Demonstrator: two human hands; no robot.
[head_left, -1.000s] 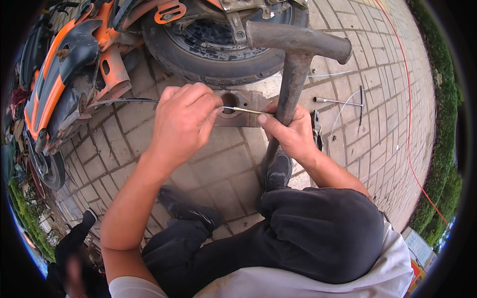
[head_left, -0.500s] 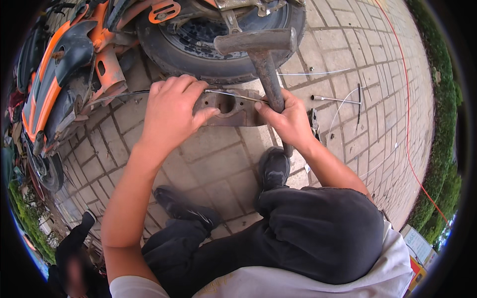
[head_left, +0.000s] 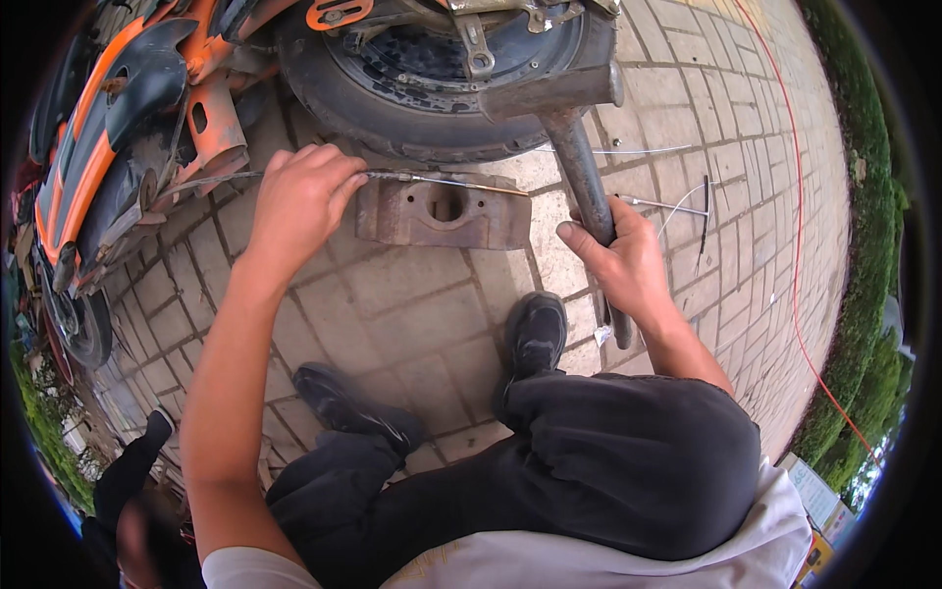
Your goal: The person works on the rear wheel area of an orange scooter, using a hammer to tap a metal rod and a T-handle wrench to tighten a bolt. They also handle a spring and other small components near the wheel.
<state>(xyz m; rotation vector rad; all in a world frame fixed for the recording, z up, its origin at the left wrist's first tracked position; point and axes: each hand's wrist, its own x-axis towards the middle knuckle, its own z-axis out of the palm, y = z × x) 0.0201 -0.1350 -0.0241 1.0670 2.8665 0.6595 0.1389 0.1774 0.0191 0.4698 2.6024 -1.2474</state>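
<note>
My right hand point(head_left: 633, 263) is closed round the handle of a rusty hammer point(head_left: 577, 162), whose heavy head points away from me, near the wheel. Pinched in my left hand point(head_left: 300, 204) is a dark-sheathed cable point(head_left: 224, 179), which runs in from the orange scooter point(head_left: 103, 147). Its thinner, shiny end passes right over the top of a rusty metal block point(head_left: 392, 224). That block lies on the paving between my hands and has a round hole in its middle and smaller holes beside it. Neither hand touches the block.
Just beyond the block is the scooter's wheel point(head_left: 412, 133). A T-handled wrench point(head_left: 705, 211) and a pale wire point(head_left: 628, 151) lie on the bricks to the right. Further right a red hose point(head_left: 800, 196) runs along a hedge. Another person point(head_left: 137, 481) is at lower left.
My right hand has drawn away from the cable's end and moved right with the hammer. My left hand has shifted left along the cable, uncovering the block.
</note>
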